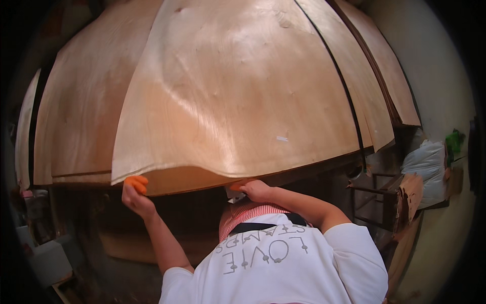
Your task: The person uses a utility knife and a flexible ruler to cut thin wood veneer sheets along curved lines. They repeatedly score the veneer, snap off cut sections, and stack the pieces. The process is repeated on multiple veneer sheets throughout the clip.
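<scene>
Ahead of the left hand (pixel 137 198) and right hand (pixel 257 191), a pale wood sheet (pixel 228 96) is lying, its long axis seemingly running away. The hands are standing apart at its near edge, the left nearer a corner; whether they are gripping, I cannot tell.

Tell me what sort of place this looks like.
Probably a woodworking or plywood workshop. A broad, thin wood sheet spreads before the person, more wooden panels show on either side, and orange coverings are on fingers of the left hand.
</scene>
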`<state>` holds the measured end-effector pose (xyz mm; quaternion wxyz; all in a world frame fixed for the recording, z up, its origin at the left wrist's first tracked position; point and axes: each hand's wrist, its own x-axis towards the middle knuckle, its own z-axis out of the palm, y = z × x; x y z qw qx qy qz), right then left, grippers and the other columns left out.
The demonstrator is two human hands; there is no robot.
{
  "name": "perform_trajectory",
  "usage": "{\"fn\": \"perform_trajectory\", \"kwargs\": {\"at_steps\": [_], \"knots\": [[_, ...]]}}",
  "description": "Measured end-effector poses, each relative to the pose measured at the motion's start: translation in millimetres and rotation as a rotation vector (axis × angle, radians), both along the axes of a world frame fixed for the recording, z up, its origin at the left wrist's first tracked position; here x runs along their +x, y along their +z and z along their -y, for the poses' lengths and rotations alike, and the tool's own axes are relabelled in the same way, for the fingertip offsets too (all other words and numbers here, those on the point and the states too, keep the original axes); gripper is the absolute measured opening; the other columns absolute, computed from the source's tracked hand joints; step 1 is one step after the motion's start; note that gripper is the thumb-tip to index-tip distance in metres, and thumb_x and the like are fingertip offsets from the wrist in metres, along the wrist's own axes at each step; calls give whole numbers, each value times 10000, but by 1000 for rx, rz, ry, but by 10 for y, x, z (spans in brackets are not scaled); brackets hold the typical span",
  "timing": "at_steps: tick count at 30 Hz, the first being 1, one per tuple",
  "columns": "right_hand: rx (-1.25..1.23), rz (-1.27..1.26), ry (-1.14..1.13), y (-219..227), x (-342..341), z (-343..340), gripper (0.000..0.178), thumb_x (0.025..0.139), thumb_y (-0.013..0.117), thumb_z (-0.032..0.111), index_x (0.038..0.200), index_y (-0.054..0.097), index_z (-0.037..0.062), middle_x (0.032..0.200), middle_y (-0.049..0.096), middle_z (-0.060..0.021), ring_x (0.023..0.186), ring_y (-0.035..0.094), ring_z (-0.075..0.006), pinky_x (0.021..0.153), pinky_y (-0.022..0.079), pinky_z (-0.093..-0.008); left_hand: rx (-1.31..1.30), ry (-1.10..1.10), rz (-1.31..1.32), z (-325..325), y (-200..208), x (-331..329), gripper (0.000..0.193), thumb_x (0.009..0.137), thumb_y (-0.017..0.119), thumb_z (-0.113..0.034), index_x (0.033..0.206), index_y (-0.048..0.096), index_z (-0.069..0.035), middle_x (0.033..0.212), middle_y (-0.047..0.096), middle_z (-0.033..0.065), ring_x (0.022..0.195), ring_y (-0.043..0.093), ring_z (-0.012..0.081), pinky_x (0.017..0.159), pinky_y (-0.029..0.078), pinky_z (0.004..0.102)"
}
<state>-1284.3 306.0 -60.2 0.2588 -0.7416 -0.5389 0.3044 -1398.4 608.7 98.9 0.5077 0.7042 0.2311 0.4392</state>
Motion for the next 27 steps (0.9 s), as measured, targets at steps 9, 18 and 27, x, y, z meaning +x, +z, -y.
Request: {"fn": "perform_trajectory", "kwargs": {"at_steps": [9,18,27], "knots": [[-126,-41,-139,182,112,1154,437,713,488,28,1139,522,114,1070,564,-120,979,534,-292,818,434,-363,-23,-405,-101,1516,1,232,262,834,467,-158,621,481,-7,739,568,105,611,486,136,555,387,276],[-10,-381,-839,-176,-275,3520,309,810,429,-12,1098,524,48,953,608,-75,728,580,-144,692,465,-269,699,-890,-384,3925,-249,780,186,689,668,-225,647,595,-59,708,599,77,678,583,237,581,467,325],[165,-688,-1441,-568,-955,5316,266,889,361,71,1126,477,34,932,596,-67,689,549,-106,655,434,-243,1205,-1445,-913,5586,-505,1195,660,712,600,-497,1211,462,-88,1265,413,171,1146,420,296,893,381,386]]}}
